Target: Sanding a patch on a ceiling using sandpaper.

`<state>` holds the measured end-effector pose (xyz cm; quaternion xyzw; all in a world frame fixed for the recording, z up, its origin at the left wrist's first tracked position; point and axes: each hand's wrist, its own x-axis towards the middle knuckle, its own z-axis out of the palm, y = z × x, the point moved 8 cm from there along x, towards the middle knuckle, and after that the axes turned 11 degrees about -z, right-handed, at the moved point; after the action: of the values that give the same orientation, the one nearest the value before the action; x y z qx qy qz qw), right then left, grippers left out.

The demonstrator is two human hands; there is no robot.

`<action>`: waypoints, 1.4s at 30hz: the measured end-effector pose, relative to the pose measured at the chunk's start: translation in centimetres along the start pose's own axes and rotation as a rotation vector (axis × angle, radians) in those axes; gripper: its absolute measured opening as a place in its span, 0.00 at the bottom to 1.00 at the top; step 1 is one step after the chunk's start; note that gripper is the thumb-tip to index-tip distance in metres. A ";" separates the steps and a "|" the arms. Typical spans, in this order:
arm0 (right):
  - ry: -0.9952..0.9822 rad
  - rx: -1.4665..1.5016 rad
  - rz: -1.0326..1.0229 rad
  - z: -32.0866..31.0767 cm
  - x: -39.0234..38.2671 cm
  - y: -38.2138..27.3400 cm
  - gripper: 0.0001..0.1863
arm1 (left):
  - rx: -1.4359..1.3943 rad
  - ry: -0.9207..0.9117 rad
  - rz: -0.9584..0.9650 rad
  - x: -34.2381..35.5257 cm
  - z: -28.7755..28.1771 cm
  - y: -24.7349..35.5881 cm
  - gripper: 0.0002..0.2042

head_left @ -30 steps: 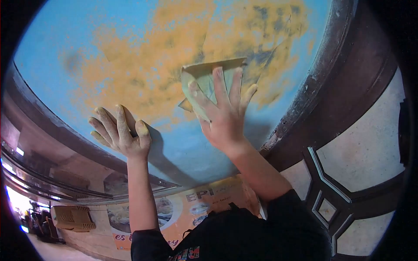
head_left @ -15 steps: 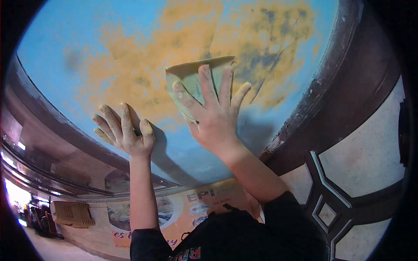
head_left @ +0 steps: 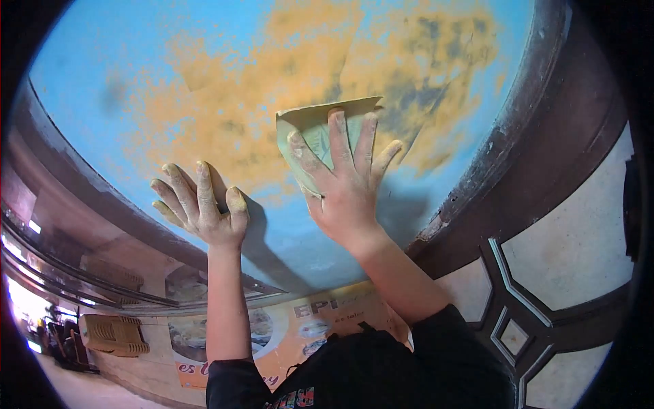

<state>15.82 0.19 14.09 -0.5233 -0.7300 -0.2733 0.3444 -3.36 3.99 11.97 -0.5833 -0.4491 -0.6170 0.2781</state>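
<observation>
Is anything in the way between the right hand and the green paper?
Nothing that I can see: the right hand is spread right on the paper. The left hand is off to the left, not between them.

Lateral gap betw. L hand [head_left: 208, 211] & R hand [head_left: 347, 194] left unobstructed along blue-orange surf. [head_left: 225, 102]; continued upwd. on L of green sheet [head_left: 313, 129]. Passage under R fingers blocked by sheet, far edge raised. Travel to far L/R bounded by dk. frame [head_left: 538, 150]; lower approach flanked by forearms [head_left: 228, 300].
</observation>
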 end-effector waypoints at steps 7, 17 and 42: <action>0.129 -0.090 -0.072 -4.6 5.7 0.5 0.35 | -0.005 -0.003 -0.007 0.1 0.0 0.0 0.25; 0.304 -0.149 -0.086 -7.0 6.3 2.1 0.29 | 0.002 -0.003 0.039 0.5 -0.4 0.8 0.25; 0.189 -0.198 -0.080 -7.0 4.2 5.6 0.30 | 0.003 -0.015 0.002 0.2 0.1 0.8 0.26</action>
<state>21.83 -1.05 21.89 -0.4972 -0.6839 -0.4056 0.3472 -2.62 3.75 12.33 -0.5880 -0.4516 -0.6117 0.2760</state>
